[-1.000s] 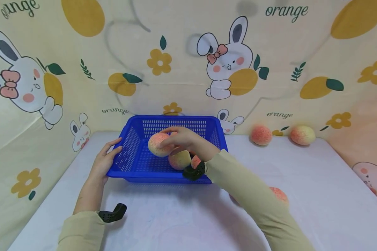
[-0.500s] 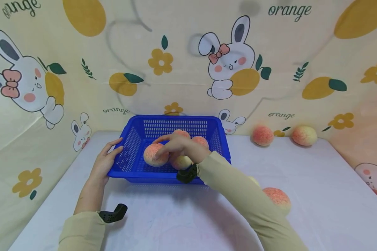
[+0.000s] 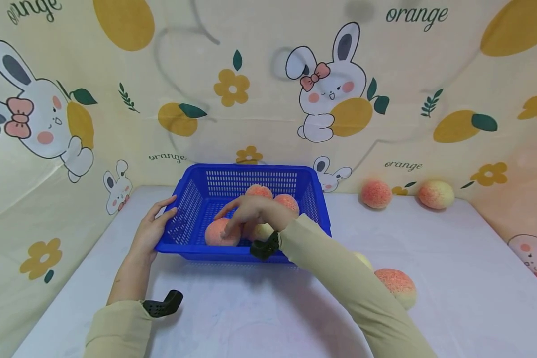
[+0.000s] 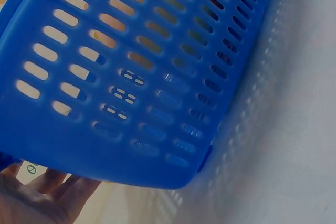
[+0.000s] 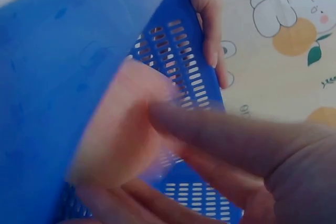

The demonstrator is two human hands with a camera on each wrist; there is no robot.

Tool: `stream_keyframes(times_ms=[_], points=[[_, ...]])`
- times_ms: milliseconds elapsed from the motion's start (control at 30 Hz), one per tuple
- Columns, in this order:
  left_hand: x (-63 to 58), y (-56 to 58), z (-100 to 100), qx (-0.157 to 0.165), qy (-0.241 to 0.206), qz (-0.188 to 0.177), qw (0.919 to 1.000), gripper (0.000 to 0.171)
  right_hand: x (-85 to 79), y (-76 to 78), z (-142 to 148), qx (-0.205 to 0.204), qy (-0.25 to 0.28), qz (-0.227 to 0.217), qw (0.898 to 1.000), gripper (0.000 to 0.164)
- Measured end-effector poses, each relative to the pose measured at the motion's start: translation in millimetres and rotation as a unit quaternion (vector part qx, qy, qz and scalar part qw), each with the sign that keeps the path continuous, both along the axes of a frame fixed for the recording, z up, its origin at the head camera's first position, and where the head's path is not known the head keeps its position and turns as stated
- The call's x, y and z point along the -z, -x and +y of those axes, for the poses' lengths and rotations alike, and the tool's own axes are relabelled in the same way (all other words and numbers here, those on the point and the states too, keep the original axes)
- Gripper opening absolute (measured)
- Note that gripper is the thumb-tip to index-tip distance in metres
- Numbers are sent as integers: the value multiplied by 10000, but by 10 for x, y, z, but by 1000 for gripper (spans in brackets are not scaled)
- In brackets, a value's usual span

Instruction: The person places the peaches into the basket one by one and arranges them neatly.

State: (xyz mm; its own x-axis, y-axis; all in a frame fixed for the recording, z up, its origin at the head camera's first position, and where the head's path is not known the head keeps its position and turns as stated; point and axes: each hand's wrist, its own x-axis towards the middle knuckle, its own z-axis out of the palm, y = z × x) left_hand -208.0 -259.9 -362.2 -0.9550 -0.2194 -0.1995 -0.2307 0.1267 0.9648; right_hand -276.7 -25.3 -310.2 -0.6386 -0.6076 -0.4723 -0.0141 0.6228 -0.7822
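My left hand (image 3: 148,233) grips the left rim of a blue plastic basket (image 3: 225,254), thumb and fingers at its edge. In the left wrist view, the fingers (image 4: 58,187) reach behind the slotted basket wall (image 4: 121,166). Low inside the basket, near the front wall, my right hand (image 3: 257,211) holds a pink peach (image 3: 216,233). The right wrist view, somewhat blurred, has the thumb on the peach (image 5: 123,129) and other fingers curled beneath it. Beside that hand lie a red peach (image 3: 259,190), another red peach (image 3: 288,202) and a partly hidden yellowish peach (image 3: 263,232).
On the white table, a red peach (image 3: 376,194) and a yellow-pink peach (image 3: 436,194) sit at the back right. Nearer, another peach (image 3: 397,286) and a yellowish peach (image 3: 363,259) are partly covered by the right sleeve. A rabbit-print cloth (image 3: 250,124) hangs behind.
My right hand has lowered the peach toward the basket's front, slightly left. Other peaches inside came into view as the hand moved. The left hand keeps its place at the rim.
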Motion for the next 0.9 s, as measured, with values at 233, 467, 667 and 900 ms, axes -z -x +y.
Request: stream_keyframes(times_ms=[233,467,667,900], points=[[3,3,14,-21,-31,18,10000,49,-19,-38,7,-90,23,40,9999,41],[0,2,26,-63,-70,-42,9999,49,-82,-52,92,52,-52,261,9996,42],[-4,3,19,-59,24,-54,10000,49,-180,-56,283,305,349,218,9987,39],[8,-3,24,11,-50,-28,10000,50,-215,-13,538,634,588,77,9962,39]])
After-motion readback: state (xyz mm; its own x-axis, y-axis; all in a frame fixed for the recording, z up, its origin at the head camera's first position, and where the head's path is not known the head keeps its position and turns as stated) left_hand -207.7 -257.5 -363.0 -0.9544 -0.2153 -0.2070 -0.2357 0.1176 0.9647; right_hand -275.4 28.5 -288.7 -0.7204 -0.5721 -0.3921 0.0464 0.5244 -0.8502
